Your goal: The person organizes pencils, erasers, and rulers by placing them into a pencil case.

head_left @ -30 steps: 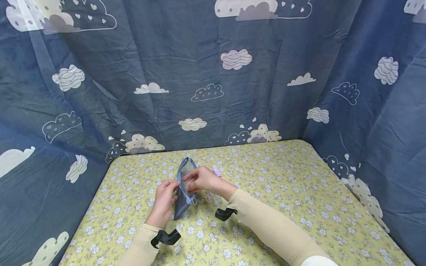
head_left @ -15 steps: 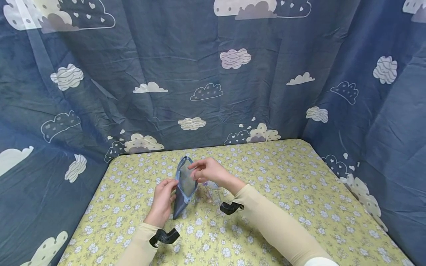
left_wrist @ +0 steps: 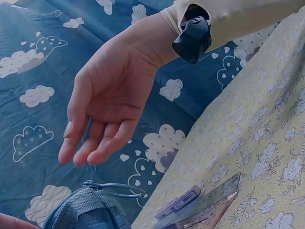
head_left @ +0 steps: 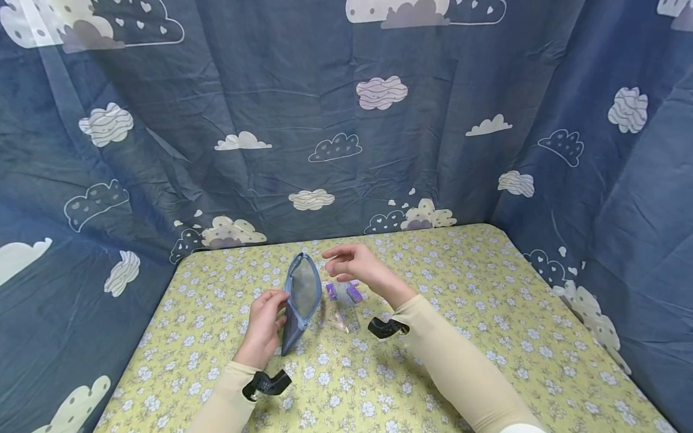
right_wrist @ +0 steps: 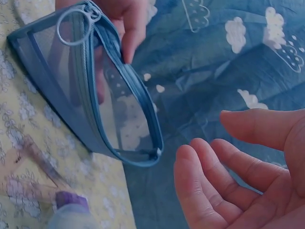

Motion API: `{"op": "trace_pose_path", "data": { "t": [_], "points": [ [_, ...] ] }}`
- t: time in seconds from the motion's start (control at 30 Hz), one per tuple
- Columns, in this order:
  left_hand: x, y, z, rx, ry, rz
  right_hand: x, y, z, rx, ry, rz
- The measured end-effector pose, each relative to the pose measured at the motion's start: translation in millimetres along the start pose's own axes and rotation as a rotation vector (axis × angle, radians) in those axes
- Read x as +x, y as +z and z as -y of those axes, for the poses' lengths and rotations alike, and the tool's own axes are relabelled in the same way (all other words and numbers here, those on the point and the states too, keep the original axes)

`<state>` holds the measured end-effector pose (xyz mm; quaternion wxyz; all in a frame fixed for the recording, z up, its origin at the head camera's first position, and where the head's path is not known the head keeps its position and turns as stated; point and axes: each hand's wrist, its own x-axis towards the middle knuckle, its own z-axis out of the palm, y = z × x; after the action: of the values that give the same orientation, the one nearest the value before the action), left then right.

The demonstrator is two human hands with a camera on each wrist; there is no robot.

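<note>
A blue see-through zip pouch [head_left: 305, 291] stands on edge with its mouth spread wide. My left hand [head_left: 264, 325] pinches the pouch's left rim between thumb and fingers. In the right wrist view the pouch's zip pull ring [right_wrist: 75, 27] hangs near that hand, and I see through the mesh walls. My right hand [head_left: 360, 266] hovers to the right of the pouch mouth, apart from it. Its fingers are loosely bent with nothing between them, as the left wrist view of the palm [left_wrist: 114, 90] confirms.
Beside the pouch lie small purple items [head_left: 354, 293], with clear and pinkish pieces around them. The left wrist view shows a purple bar [left_wrist: 178, 202] and a clear ruler-like strip [left_wrist: 219, 193]. A floral cloth [head_left: 460, 337] covers the table; a blue cloud-print curtain [head_left: 260, 198] surrounds it.
My right hand has come out of the pouch mouth and moved right and away, uncovering the purple items. My left hand still holds the rim, and the pouch mouth looks wider.
</note>
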<state>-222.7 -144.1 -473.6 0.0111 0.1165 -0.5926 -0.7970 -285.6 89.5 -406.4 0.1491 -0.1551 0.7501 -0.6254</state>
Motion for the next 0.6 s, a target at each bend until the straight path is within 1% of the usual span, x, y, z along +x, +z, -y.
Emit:
{"op": "trace_pose_path", "data": {
  "t": [0.2,0.33,0.6],
  "points": [
    [0.1,0.0,0.0,0.002,-0.001,0.0,-2,-11,-8,-0.001,0.01,-0.038],
    [0.1,-0.2,0.5,0.007,0.001,0.002,-1,-19,-20,-0.02,0.016,-0.064],
    [-0.2,0.3,0.3,0.015,0.001,-0.001,2,-32,-44,-0.009,0.057,-0.1]
  ]
}}
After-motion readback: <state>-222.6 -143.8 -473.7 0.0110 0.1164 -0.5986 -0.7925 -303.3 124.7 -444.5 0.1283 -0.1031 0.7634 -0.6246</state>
